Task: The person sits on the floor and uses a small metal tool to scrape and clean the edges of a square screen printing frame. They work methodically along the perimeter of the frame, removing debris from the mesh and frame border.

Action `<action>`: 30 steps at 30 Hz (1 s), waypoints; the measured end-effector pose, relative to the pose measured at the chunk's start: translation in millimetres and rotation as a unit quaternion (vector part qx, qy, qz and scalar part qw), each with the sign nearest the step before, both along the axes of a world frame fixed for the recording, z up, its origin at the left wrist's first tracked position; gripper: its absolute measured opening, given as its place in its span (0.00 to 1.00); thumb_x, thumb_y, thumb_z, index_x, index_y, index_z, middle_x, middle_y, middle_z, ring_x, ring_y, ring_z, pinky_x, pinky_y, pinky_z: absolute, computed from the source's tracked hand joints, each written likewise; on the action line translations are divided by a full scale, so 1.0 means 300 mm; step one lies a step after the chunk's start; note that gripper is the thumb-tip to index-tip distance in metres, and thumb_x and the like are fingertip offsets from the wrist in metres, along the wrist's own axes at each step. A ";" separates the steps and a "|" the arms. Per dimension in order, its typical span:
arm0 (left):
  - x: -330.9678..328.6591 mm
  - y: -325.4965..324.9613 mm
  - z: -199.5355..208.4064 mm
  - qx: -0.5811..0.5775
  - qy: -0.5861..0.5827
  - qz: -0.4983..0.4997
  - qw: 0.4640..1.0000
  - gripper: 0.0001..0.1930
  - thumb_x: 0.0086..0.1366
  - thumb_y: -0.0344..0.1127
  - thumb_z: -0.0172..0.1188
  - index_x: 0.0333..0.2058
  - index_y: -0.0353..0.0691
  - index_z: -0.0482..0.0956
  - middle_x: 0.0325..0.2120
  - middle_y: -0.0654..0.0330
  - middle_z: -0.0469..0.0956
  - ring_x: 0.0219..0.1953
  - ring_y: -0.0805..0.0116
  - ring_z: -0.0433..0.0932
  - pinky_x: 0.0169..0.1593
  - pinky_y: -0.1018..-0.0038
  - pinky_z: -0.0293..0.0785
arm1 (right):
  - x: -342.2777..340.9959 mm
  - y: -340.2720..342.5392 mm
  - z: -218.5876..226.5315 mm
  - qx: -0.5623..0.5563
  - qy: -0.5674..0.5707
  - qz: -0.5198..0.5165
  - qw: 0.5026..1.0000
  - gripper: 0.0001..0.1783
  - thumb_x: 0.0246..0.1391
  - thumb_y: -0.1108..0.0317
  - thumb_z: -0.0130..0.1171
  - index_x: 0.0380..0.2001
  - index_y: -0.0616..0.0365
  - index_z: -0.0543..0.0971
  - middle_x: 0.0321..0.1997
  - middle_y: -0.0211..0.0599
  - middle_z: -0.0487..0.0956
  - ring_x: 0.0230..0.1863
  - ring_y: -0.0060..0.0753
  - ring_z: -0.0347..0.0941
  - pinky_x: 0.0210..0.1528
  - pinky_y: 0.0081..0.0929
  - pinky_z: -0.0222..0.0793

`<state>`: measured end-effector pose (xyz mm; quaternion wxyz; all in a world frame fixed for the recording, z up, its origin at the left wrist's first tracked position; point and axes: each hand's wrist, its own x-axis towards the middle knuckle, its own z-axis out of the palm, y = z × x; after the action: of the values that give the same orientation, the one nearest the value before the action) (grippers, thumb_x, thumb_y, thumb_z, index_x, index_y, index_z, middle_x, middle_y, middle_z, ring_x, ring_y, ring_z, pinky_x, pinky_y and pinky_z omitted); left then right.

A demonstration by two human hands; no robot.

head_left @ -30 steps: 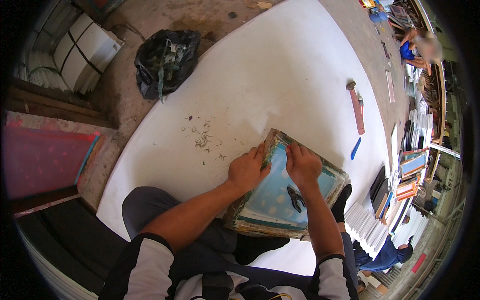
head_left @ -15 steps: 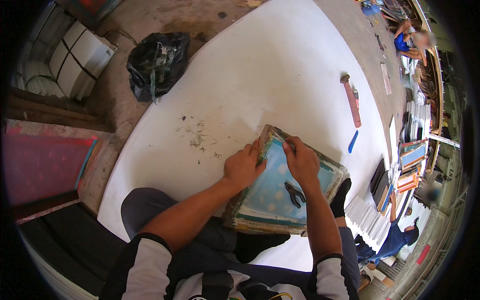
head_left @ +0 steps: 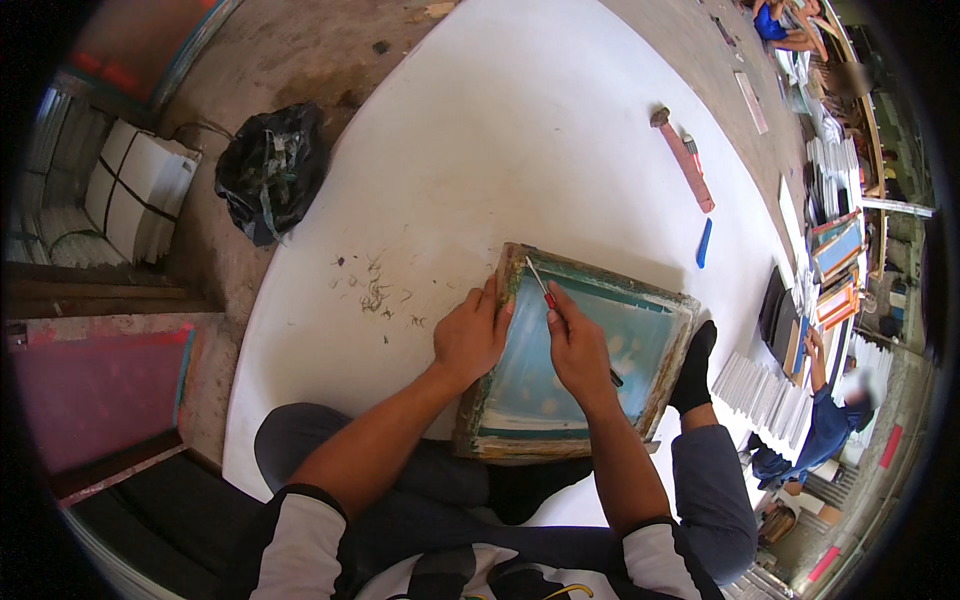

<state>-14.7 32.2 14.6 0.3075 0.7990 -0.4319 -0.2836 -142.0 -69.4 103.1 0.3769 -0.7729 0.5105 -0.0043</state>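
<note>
Head view showed my right hand [head_left: 580, 350] clenched round a red-handled tool [head_left: 549, 298], tip near the far-left corner of the frame [head_left: 612, 277] over my legs [head_left: 310, 435]; my left hand [head_left: 470, 335] grasped its edge. Pushing too hard could have torn the blue mesh [head_left: 530, 370].

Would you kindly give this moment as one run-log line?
Left hand: gripping left edge of frame | Right hand: holding red-handled tool, tip near frame's top left corner | Hammer: on white sheet
</note>
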 end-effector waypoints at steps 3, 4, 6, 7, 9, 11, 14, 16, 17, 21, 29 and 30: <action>-0.005 0.000 -0.001 -0.012 -0.006 0.001 1.000 0.29 0.75 0.48 0.51 0.65 0.32 0.69 0.38 0.50 0.78 0.31 0.52 0.82 0.32 0.59 0.79 | -0.014 0.008 -0.030 -0.033 -0.056 0.020 0.998 0.22 0.71 0.63 0.50 0.65 0.49 0.74 0.51 0.54 0.83 0.52 0.62 0.79 0.53 0.47 0.75; -0.005 0.000 -0.001 -0.014 -0.007 0.001 1.000 0.29 0.75 0.48 0.51 0.65 0.32 0.69 0.38 0.50 0.78 0.31 0.52 0.82 0.32 0.59 0.79 | -0.016 0.011 -0.030 -0.031 -0.042 0.019 0.998 0.22 0.71 0.62 0.50 0.66 0.48 0.74 0.50 0.54 0.83 0.51 0.62 0.80 0.52 0.47 0.75; -0.004 0.001 0.000 -0.010 0.001 0.001 1.000 0.29 0.75 0.48 0.51 0.65 0.33 0.69 0.39 0.50 0.78 0.32 0.51 0.83 0.33 0.59 0.80 | -0.005 0.017 -0.016 -0.025 -0.016 0.017 0.999 0.22 0.71 0.60 0.49 0.66 0.46 0.73 0.49 0.54 0.83 0.49 0.62 0.80 0.50 0.49 0.75; -0.002 0.002 0.001 -0.004 0.009 0.001 1.000 0.29 0.76 0.49 0.50 0.66 0.33 0.68 0.39 0.49 0.78 0.33 0.50 0.83 0.34 0.58 0.80 | -0.001 0.017 -0.013 -0.021 -0.008 0.017 1.000 0.22 0.72 0.60 0.49 0.66 0.45 0.73 0.48 0.54 0.83 0.48 0.62 0.80 0.49 0.49 0.75; -0.002 0.002 0.006 0.003 0.020 -0.002 1.000 0.29 0.76 0.50 0.49 0.66 0.34 0.68 0.39 0.48 0.78 0.34 0.49 0.83 0.35 0.58 0.80 | 0.003 0.017 -0.009 -0.013 0.010 0.017 1.000 0.22 0.72 0.58 0.48 0.66 0.43 0.74 0.46 0.55 0.83 0.46 0.63 0.81 0.48 0.50 0.75; 0.001 0.004 0.007 0.006 0.025 -0.004 1.000 0.29 0.76 0.50 0.49 0.66 0.34 0.67 0.39 0.48 0.78 0.34 0.49 0.83 0.35 0.57 0.80 | 0.010 0.020 -0.013 -0.019 -0.010 0.016 1.000 0.22 0.72 0.58 0.47 0.66 0.44 0.74 0.45 0.56 0.84 0.45 0.63 0.81 0.47 0.51 0.75; 0.003 0.006 0.004 0.002 0.022 -0.001 1.000 0.30 0.76 0.50 0.50 0.66 0.34 0.67 0.40 0.48 0.78 0.34 0.49 0.83 0.35 0.57 0.80 | 0.022 0.027 -0.019 -0.018 -0.023 0.017 0.999 0.22 0.72 0.59 0.47 0.65 0.44 0.74 0.43 0.57 0.83 0.43 0.64 0.81 0.46 0.51 0.75; 0.003 0.006 0.003 -0.005 0.016 0.001 1.000 0.29 0.76 0.50 0.51 0.66 0.34 0.68 0.40 0.49 0.78 0.34 0.49 0.83 0.35 0.58 0.80 | 0.031 0.030 -0.016 -0.016 -0.019 0.015 1.000 0.22 0.72 0.59 0.48 0.65 0.45 0.75 0.42 0.58 0.83 0.43 0.64 0.81 0.45 0.51 0.75; 0.002 0.003 0.004 -0.010 0.014 0.001 1.000 0.29 0.75 0.50 0.51 0.66 0.34 0.68 0.40 0.49 0.78 0.34 0.49 0.83 0.35 0.58 0.80 | 0.035 0.030 -0.009 -0.015 -0.013 0.012 1.000 0.22 0.72 0.60 0.48 0.65 0.45 0.75 0.42 0.59 0.83 0.42 0.65 0.81 0.45 0.51 0.75; 0.002 -0.003 0.016 0.026 0.022 -0.005 0.999 0.31 0.74 0.50 0.53 0.66 0.33 0.67 0.40 0.49 0.78 0.35 0.49 0.84 0.36 0.58 0.81 | 0.055 0.042 0.004 -0.039 -0.003 0.013 0.999 0.22 0.71 0.60 0.48 0.65 0.47 0.75 0.39 0.61 0.83 0.41 0.66 0.81 0.44 0.52 0.75; 0.002 0.010 -0.004 0.027 0.033 -0.026 0.999 0.43 0.64 0.55 0.64 0.68 0.31 0.63 0.45 0.46 0.76 0.40 0.49 0.83 0.40 0.58 0.81 | 0.157 0.054 0.102 -0.029 0.159 0.041 0.986 0.25 0.67 0.64 0.50 0.66 0.51 0.73 0.37 0.60 0.83 0.40 0.66 0.81 0.44 0.58 0.74; 0.001 0.012 -0.007 0.018 0.022 -0.024 0.999 0.42 0.63 0.53 0.64 0.68 0.31 0.63 0.45 0.47 0.76 0.40 0.50 0.83 0.39 0.59 0.81 | 0.179 0.057 0.114 -0.026 0.195 0.050 0.979 0.26 0.67 0.64 0.50 0.67 0.51 0.72 0.38 0.60 0.83 0.40 0.66 0.81 0.44 0.59 0.74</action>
<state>-14.4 36.0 12.5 0.2954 0.7877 -0.4388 -0.3159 -88.4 -52.3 137.2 0.2497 -0.7930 0.5346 0.1519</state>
